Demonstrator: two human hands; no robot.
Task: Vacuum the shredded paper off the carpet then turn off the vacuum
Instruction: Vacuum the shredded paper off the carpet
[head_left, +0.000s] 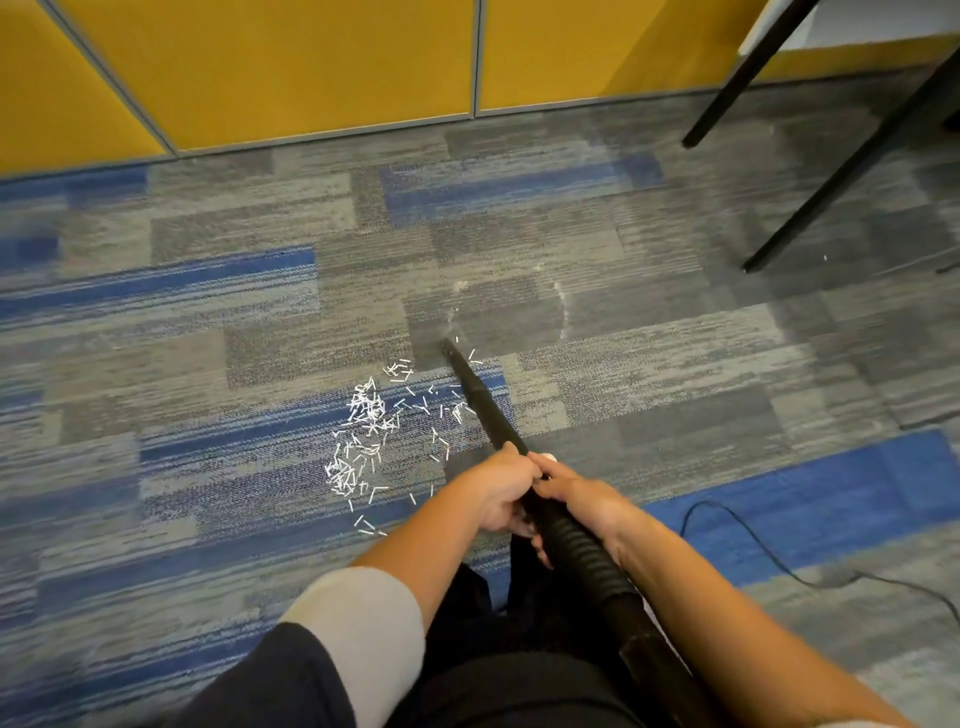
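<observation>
- Partly done at most, judging by the carpet (208, 322): a dense scatter of shredded paper (363, 441) lying left of the wand (478, 400), mostly over a blue stripe, plus a few stray strips around its tip and down toward the left hand (498, 493).
- Pale ring marks (562, 306) on the grey tile just beyond the tip; cannot tell whether stain or dust.
- Left to do, by that reading: working the tip leftward through the main pile, picking off the strays, then the switch-off. No switch in view.
- Left hand: wrapped round the wand from its left side, fingers curled and clamped on it, forearm stretched forward and down.
- Right hand (582, 499): touching the left one, fingers likewise clamped round the tube at the start of the ribbed hose (576, 545).
- Wand sloping forward and down, tip at or just above the carpet; actual contact too fine to tell.
- Black cord (769, 550) trailing across the carpet on the right.
</observation>
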